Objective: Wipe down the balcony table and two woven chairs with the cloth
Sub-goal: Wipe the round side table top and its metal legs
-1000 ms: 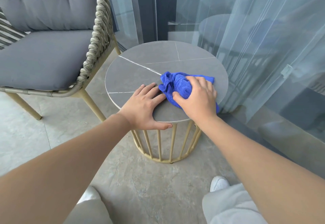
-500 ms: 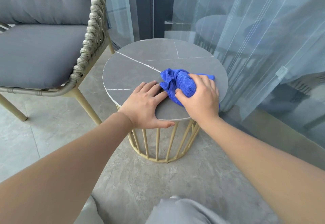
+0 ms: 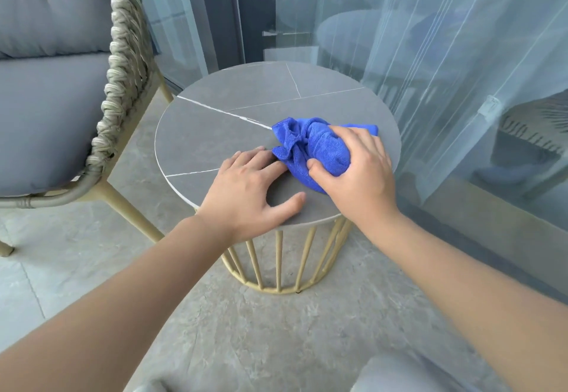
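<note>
The desk [image 3: 215, 133] has a round top of matt grey stone-look slab, smooth, crossed by thin pale veins, over a base of slim bars [image 3: 278, 264] in satin pale-gold painted metal. On it, toward 3 o'clock, lies the cloth [image 3: 319, 148], a bright blue microfibre with a fine nubby pile, crumpled into soft folds. At 9 o'clock stands the woven chair [image 3: 123, 62], its rim plaited from thick, coarse beige-grey rope over a frame in the same pale-gold finish; its cushions [image 3: 46, 121] are matt grey fabric, smooth and padded. The floor [image 3: 246, 330] is grey stone-look tile with a dull sheen. At 1 o'clock hangs a sheer white curtain [image 3: 461, 69] against glossy glass.
</note>
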